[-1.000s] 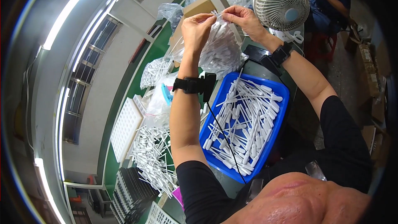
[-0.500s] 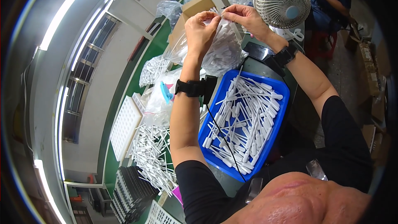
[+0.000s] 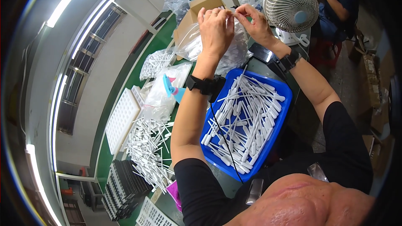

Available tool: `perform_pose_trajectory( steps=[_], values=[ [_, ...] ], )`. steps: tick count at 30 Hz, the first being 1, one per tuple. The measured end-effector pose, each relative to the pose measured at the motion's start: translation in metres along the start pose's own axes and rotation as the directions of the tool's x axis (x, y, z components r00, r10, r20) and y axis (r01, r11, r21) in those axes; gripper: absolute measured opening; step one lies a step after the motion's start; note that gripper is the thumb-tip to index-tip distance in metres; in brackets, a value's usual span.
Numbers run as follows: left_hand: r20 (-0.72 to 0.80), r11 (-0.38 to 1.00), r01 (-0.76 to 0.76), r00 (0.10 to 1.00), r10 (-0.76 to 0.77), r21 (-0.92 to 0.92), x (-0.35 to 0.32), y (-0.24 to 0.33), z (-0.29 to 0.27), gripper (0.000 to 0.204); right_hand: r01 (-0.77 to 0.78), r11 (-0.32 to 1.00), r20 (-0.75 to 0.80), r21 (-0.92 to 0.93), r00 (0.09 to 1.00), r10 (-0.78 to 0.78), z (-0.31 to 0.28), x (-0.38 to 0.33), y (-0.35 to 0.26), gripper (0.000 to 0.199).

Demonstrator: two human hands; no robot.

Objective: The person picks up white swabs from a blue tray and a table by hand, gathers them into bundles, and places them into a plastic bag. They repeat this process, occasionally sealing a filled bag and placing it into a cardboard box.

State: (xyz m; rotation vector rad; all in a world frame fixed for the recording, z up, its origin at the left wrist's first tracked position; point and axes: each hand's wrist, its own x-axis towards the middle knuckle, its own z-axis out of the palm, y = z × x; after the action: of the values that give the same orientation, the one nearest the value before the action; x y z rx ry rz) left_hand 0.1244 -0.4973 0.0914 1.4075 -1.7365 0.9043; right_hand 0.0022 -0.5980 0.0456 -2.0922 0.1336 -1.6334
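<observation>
Both hands are raised at the top of a clear plastic bag (image 3: 235, 56) packed with white stick-like pieces. My left hand (image 3: 216, 33) has its thumb and fingers closed at the bag's gathered top, the back of the hand toward me. Just to its right, my right hand (image 3: 256, 26) pinches the same spot between thumb and forefinger. The fingers partly hide the bag's mouth. Below the bag lies a blue tray (image 3: 281, 129) holding many white dropper-like sticks (image 3: 247, 117) with one thicker end.
A cardboard box (image 3: 209, 3) stands behind the bag, and a white fan (image 3: 291, 6) to the right. On the left are a loose pile of white sticks (image 3: 148, 150), a white holed rack (image 3: 122, 121), stacked black trays (image 3: 125, 188) and a blue spray bottle (image 3: 178, 93). A person sits far right.
My left hand has turned, its back now facing me, and moved right. Both hands stay close together at the bag's top. The whole view has shifted slightly.
</observation>
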Motion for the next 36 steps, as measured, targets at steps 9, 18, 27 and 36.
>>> perform_pose_trajectory(
  steps=[9, 18, 27, 36],
  values=[
    [0.075, 0.955, 0.015, 0.996, -0.039, 0.297, -0.029, -0.023, -0.026, 0.011, -0.180, 0.969, -0.047, 0.168, 0.981, 0.190, -0.005, -0.006, 0.018, 0.012],
    [0.184, 0.889, 0.419, 0.903, -0.387, -0.184, -0.042, -0.043, -0.050, 0.012, -0.105, 0.974, 0.103, 0.198, 0.991, 0.086, -0.002, -0.002, 0.004, 0.021],
    [0.031, 1.000, -0.007, 0.999, 0.007, -0.005, -0.031, -0.008, -0.046, 0.011, -0.135, 0.984, 0.188, 0.119, 0.976, 0.112, -0.013, -0.002, 0.006, 0.017],
    [0.127, 0.981, 0.174, 0.978, -0.163, -0.086, -0.038, -0.004, -0.034, 0.011, -0.167, 0.954, 0.254, 0.251, 0.962, 0.101, -0.015, -0.001, 0.010, 0.016]
  ],
)
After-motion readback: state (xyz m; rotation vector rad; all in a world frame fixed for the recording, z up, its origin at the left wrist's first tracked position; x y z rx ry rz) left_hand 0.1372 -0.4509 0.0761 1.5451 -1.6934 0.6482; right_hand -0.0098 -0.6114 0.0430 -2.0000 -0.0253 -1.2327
